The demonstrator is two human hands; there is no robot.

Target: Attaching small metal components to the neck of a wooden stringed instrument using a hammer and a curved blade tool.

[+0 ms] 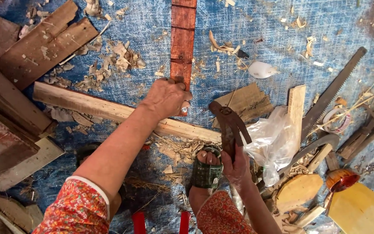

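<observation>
the left hand (166, 97) is gripping the near end of a stiff red-brown wooden slat (182, 39) running toward twelve o'clock — while the right hand (237, 167), at five o'clock, is clenching rusty pincers (229, 123) — heavy-looking, best held low on the handles.

saw (332, 91) right of slat (183, 39)

My sleeves (77, 210) are orange-red with a small floral print, white at the left cuff. A blue woven tarpaulin (256, 30) lies under the reddish-brown painted wooden slat (182, 39), pale wood shavings (124, 56) and my rusty brown iron pincers (229, 125); my woven sandal (206, 173) is dark green.
</observation>
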